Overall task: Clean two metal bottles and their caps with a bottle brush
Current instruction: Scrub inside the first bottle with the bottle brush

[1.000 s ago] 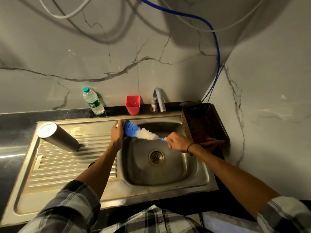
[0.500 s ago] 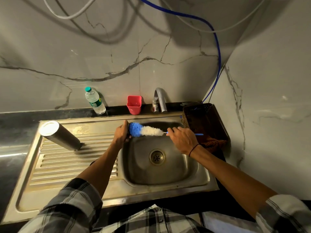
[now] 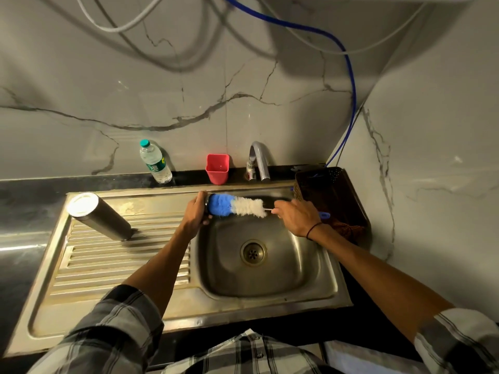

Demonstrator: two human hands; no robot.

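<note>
Over the back left corner of the sink basin (image 3: pixel 270 290), my left hand (image 3: pixel 195 214) grips a small dark cap (image 3: pixel 207 209), mostly hidden by my fingers. The blue tip of the bottle brush (image 3: pixel 237 207) presses against that cap, and the brush lies almost level. My right hand (image 3: pixel 297 217) holds the brush's thin blue handle just past the white bristles. One metal bottle (image 3: pixel 100 215) stands mouth down on the ribbed drainboard at the left, apart from both hands. I see no second metal bottle.
A faucet (image 3: pixel 259 163) rises behind the basin, with a red cup (image 3: pixel 217 168) and a clear plastic water bottle (image 3: pixel 155 163) to its left on the dark counter. A brown basket (image 3: pixel 332 195) sits right of the basin against the wall. The drain (image 3: pixel 253 252) is uncovered.
The brush has gone from tilted down to nearly level. My right hand has moved right and slightly up along the handle, showing more white bristles. My left hand stays at the basin corner.
</note>
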